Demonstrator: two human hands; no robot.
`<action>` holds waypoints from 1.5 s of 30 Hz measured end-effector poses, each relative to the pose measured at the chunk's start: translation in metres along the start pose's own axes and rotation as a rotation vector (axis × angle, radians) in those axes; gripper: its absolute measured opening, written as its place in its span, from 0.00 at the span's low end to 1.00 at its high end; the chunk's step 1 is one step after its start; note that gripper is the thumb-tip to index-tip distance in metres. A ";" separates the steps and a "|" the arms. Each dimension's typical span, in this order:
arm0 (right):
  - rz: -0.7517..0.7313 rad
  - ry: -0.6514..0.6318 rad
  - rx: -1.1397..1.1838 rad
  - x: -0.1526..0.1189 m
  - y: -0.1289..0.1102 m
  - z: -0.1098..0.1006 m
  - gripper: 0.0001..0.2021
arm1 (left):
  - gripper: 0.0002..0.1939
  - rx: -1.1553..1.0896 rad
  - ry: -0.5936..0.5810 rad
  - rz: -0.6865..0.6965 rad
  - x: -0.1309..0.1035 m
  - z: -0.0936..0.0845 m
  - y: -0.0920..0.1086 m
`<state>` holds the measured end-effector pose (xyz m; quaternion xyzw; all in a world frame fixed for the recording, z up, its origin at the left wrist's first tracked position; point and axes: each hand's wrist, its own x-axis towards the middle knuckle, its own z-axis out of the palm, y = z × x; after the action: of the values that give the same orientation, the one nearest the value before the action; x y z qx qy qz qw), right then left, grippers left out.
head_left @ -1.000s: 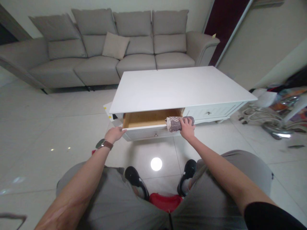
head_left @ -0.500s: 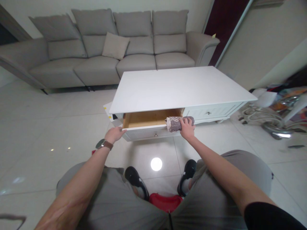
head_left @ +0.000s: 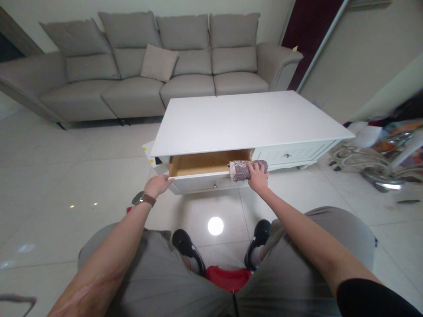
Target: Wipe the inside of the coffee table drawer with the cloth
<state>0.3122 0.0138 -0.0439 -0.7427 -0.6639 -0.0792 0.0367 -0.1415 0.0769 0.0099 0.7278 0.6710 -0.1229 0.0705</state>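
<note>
A white coffee table (head_left: 244,119) stands before me with its left drawer (head_left: 194,183) pulled out. The bare wooden inside of that drawer shows. My left hand (head_left: 159,185), with a watch on the wrist, is closed on the left corner of the drawer front. At the drawer's right end my right hand (head_left: 258,176) is wrapped round a rolled towel (head_left: 239,171), greyish purple with a pale patterned border. The roll lies across the top of the drawer front; whether it rests on the edge I cannot tell.
Behind the table is a long grey sofa (head_left: 188,88) with a beige cushion (head_left: 159,62). The shut right drawer (head_left: 291,154) has a small knob. A red plastic object (head_left: 228,278) is between my feet. Ornate metal furniture (head_left: 373,167) stands at the right.
</note>
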 end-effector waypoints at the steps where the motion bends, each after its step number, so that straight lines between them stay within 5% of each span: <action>1: 0.002 -0.001 -0.001 0.000 0.000 0.000 0.36 | 0.32 0.001 -0.001 0.002 0.000 0.000 0.000; 45: 0.013 0.004 0.017 0.000 -0.002 -0.001 0.36 | 0.33 -0.031 -0.005 -0.023 0.001 0.000 -0.001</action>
<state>0.3101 0.0140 -0.0431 -0.7465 -0.6597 -0.0746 0.0449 -0.1429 0.0774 0.0095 0.7187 0.6808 -0.1151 0.0820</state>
